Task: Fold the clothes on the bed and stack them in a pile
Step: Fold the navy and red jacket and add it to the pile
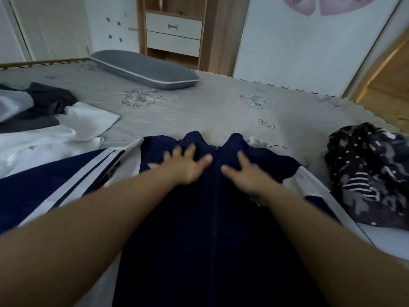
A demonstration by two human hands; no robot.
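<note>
A navy zip jacket [208, 240] with white panels lies spread on the grey bed sheet [199, 111], its collar toward the far side. One sleeve with white stripes [66, 173] stretches out to the left. My left hand [183, 165] lies flat on the jacket's chest just left of the zip, fingers spread. My right hand [245, 173] presses flat just right of the zip, fingers spread too. Neither hand grips the cloth. Both hands are slightly blurred.
White and dark grey clothes [44, 120] lie heaped at the left. A black patterned garment [371, 173] sits crumpled at the right edge. A grey pillow [146, 69] lies at the far side. A wooden cabinet with drawers [174, 32] stands beyond the bed.
</note>
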